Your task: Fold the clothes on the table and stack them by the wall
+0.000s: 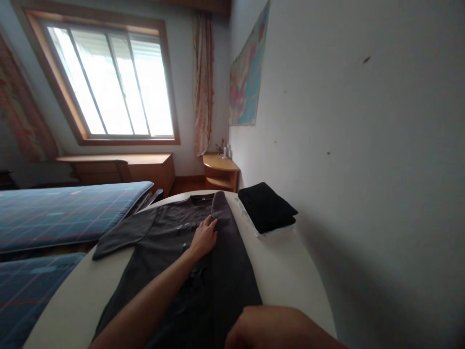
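Observation:
A dark grey shirt [174,261] lies spread on a white round table [286,271], one sleeve hanging out to the left and the right side folded over towards the middle. My left hand [204,237] rests on the shirt near its collar, fingers pinching the folded edge. My right hand [276,329] is at the bottom edge of the picture over the shirt's lower right part; only its back shows and its fingers are hidden.
A folded black garment [267,206] lies on a white board at the table's far right, next to the wall. Blue plaid mattresses [61,213] stand at the left. A wooden desk [127,167] and corner shelf [220,174] sit under the window.

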The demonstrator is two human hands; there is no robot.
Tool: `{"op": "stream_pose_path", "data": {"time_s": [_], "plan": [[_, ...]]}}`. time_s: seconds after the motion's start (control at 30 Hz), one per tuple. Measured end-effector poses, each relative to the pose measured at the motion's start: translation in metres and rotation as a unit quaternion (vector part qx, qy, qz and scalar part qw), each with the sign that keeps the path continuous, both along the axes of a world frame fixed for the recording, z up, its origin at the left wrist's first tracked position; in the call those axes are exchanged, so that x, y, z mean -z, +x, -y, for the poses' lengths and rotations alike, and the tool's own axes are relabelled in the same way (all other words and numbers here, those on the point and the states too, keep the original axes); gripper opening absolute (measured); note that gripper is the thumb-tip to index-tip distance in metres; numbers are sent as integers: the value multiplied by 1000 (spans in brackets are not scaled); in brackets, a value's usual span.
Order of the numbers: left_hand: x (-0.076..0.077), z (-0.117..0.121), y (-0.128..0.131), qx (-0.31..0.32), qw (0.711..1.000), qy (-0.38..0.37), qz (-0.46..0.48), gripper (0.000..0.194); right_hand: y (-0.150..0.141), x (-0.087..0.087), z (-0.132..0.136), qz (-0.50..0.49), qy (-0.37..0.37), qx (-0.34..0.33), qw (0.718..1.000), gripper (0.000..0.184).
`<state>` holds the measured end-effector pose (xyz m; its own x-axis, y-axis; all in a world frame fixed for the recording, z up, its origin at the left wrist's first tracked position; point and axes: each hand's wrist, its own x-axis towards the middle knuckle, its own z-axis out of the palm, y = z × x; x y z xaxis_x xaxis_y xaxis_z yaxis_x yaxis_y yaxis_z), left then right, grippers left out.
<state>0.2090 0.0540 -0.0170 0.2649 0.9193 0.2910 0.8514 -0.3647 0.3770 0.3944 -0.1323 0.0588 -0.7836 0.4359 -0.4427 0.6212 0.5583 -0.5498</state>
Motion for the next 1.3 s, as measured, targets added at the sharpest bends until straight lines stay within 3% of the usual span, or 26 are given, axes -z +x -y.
{"op": "stream_pose_path", "data": {"time_s": [0.1, 0.23, 0.3, 0.4, 0.5, 0.63, 0.77, 0.93, 1.07, 1.3], "plan": [[0, 21, -2, 41, 998, 21, -31, 50, 8, -3, -16, -27, 105, 168, 980, 24], [-6, 59, -4, 163, 979, 28, -115, 50, 24, 19, -58, -36, 224, 359, 905, 22], [-16, 83, -3, 256, 956, 10, -144, 54, 31, 33, -80, -25, 246, 404, 881, 24], [-32, 118, 0, 416, 897, 15, -148, 63, 37, 47, -107, -3, 263, 446, 856, 28], [-33, 144, 8, 511, 839, 88, -165, 55, 34, 52, -125, 15, 274, 460, 844, 30], [-7, 157, 24, 500, 811, 231, -199, 43, 26, 54, -145, 19, 275, 457, 845, 26], [13, 158, 45, 481, 813, 265, -194, 37, 25, 55, -161, 19, 261, 452, 852, 22], [3, 159, 68, 521, 810, 195, -184, 20, 34, 58, -169, 2, 242, 436, 867, 25], [-1, 163, 78, 534, 801, 195, -188, 21, 39, 58, -166, -12, 239, 425, 873, 25], [14, 170, 104, 529, 802, 231, -155, 16, 43, 53, -162, 0, 245, 432, 868, 25]]}}
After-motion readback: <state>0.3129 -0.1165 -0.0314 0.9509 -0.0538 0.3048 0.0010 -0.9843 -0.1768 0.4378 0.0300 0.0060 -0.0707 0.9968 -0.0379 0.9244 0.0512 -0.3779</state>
